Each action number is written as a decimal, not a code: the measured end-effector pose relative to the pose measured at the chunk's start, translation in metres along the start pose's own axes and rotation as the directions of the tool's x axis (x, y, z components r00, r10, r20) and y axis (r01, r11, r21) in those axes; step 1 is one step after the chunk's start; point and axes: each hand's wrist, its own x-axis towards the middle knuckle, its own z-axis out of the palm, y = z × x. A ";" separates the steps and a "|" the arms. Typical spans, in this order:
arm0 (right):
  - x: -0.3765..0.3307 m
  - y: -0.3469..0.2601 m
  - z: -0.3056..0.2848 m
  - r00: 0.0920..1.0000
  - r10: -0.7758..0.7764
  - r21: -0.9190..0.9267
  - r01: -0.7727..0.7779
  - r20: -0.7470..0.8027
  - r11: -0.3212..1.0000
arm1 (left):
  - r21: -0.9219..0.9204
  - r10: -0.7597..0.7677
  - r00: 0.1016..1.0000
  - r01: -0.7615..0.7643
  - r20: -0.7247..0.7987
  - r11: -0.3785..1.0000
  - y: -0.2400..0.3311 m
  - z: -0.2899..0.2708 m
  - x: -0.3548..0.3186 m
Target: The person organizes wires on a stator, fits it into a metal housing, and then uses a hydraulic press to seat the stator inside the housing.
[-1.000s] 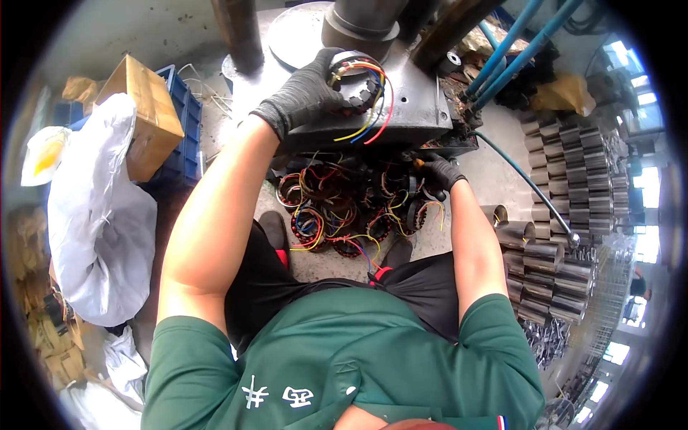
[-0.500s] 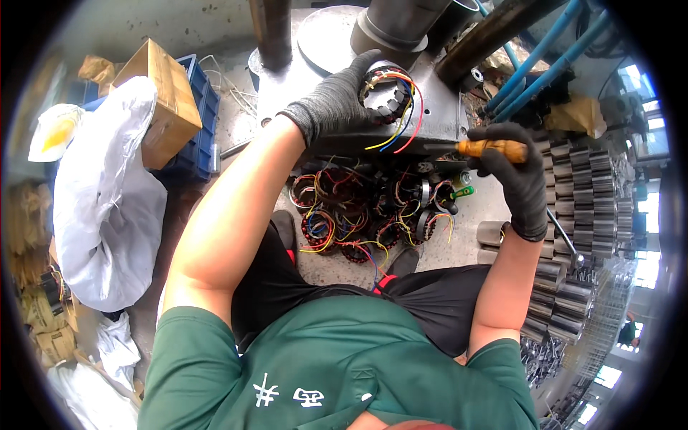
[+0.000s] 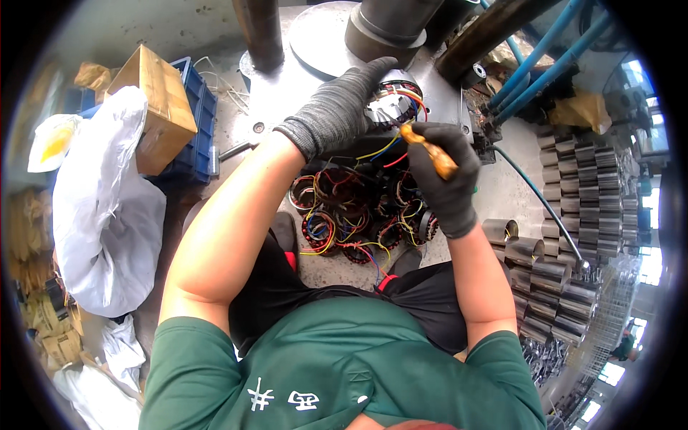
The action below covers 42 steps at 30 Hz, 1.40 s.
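Note:
My left hand (image 3: 331, 109), in a dark grey knit glove, is closed around a motor stator (image 3: 393, 107) over the front part of the metal machine base. The stator is tilted, with its metal ring turned towards me and red, yellow and blue wires trailing off it. My right hand (image 3: 453, 179), gloved too, grips a screwdriver (image 3: 433, 152) by its amber handle. The tool points up and left at the stator's lower rim; I cannot tell whether its tip touches. Below both hands, several wound stators (image 3: 319, 231) with coloured wires lie on the floor between my feet.
Ahead stands the machine's flat metal base (image 3: 287, 107) with thick dark columns (image 3: 259, 36). Stacked metal cylinders (image 3: 566, 287) line the right side, with a thin hose (image 3: 530, 188) near them. At left are a cardboard box (image 3: 166, 107), a blue crate (image 3: 204, 115) and a white sack (image 3: 107, 229).
My right hand has brought the screwdriver leftwards to the stator, its handle now slanting. My left hand has tipped the stator, so its outer side shows instead of its open ring.

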 end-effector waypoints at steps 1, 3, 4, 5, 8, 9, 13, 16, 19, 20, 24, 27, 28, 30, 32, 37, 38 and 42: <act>0.000 0.006 0.005 1.000 0.030 -0.015 -0.030 0.004 0.999 | 0.003 0.004 1.000 -0.004 -0.011 1.000 0.000 0.002 0.002; 0.002 0.009 0.003 0.999 0.017 -0.049 -0.015 0.044 0.999 | 0.016 0.007 1.000 -0.007 0.003 1.000 0.006 0.001 0.000; 0.004 0.006 0.001 0.998 0.017 -0.066 -0.013 0.061 0.998 | 0.012 -0.002 1.000 0.002 0.017 1.000 0.009 0.000 0.001; 0.006 0.003 0.001 0.997 0.014 -0.081 -0.008 0.080 0.997 | 0.009 -0.012 1.000 0.012 0.028 1.000 0.011 0.000 0.001; 0.005 0.002 -0.008 0.994 -0.085 -0.093 0.092 0.069 0.991 | -0.017 0.000 1.000 0.000 0.000 1.000 0.008 0.003 0.000; 0.006 -0.002 -0.013 0.989 -0.134 -0.100 0.140 0.061 0.985 | -0.038 0.002 1.000 -0.002 -0.009 0.999 0.008 0.003 0.000; 0.001 -0.014 -0.017 0.987 -0.139 -0.042 0.136 -0.084 0.990 | -0.074 -0.001 1.000 0.001 0.011 0.997 0.011 0.002 -0.001; 0.003 -0.001 -0.017 0.998 -0.063 -0.190 0.065 0.013 0.980 | -0.093 -0.001 1.000 0.000 -0.013 0.996 0.003 0.006 0.007; 0.004 -0.011 -0.016 0.977 -0.147 -0.061 0.139 -0.156 0.988 | -0.034 0.023 0.999 -0.024 -0.038 0.999 -0.002 0.006 0.005; 0.002 -0.016 -0.017 0.966 -0.164 -0.006 0.166 -0.201 0.986 | -0.030 0.009 1.000 -0.008 0.014 1.000 0.001 0.005 0.005; 0.008 0.003 -0.004 0.993 -0.120 -0.245 0.119 0.011 0.962 | 0.012 0.022 0.999 -0.022 0.026 1.000 0.004 0.005 0.009; 0.008 -0.001 -0.007 0.995 -0.097 -0.137 0.093 -0.024 0.986 | 0.020 -0.024 0.999 0.023 0.043 1.000 0.006 0.008 0.004; 0.009 -0.009 -0.010 0.985 -0.155 -0.113 0.146 -0.077 0.983 | 0.021 -0.009 0.999 0.008 0.041 1.000 0.006 0.008 0.005; 0.004 -0.015 -0.015 0.979 -0.167 -0.075 0.159 -0.113 0.984 | 0.013 0.013 0.999 -0.014 0.035 1.000 0.008 0.012 0.005; 0.005 0.002 -0.007 0.993 -0.119 -0.183 0.111 -0.029 0.977 | 0.033 0.007 0.999 -0.008 0.039 0.999 0.012 0.010 0.006; 0.002 -0.018 -0.016 0.995 -0.060 -0.089 0.053 -0.078 0.995 | 0.085 -0.065 0.994 0.058 0.082 0.995 0.020 0.005 0.003; -0.001 -0.018 -0.021 0.994 -0.089 -0.093 0.082 -0.070 0.992 | 0.057 -0.064 0.995 0.059 0.076 0.997 0.020 0.007 0.004; 0.005 0.003 -0.007 0.995 -0.101 -0.218 0.096 -0.010 0.971 | 0.056 -0.028 0.997 0.024 0.065 0.998 0.021 0.007 0.004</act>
